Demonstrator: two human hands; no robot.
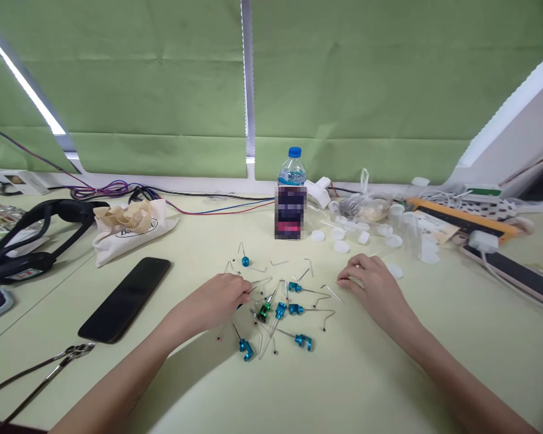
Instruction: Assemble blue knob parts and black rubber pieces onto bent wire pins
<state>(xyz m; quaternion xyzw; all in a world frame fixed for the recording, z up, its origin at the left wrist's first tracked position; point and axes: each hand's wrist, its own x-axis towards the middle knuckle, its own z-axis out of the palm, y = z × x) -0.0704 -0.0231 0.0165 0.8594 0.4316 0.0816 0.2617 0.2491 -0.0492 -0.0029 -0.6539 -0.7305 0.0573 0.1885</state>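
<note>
My left hand (224,296) is closed, knuckles up, at the left side of a loose cluster of small metal parts. A dark blue bit shows beneath its fingers, but what they hold is mostly hidden. Around it lie several blue metal fittings with thin bent wires, among them one blue fitting (245,349) near the front and another (303,342) to its right. A green fitting (264,311) rests in the middle. My right hand (366,280) rests low over the table, thumb and index tips together; anything between them is too small to make out. An L-shaped thin rod (332,293) lies beside those fingertips.
A bottle (294,175) with a blue cap stands behind the parts. White round caps (341,246) and clear plastic pieces lie right of it. On the left are a black phone (124,299), a cloth pouch (136,232) and a black headset (49,235). Cables run along the back.
</note>
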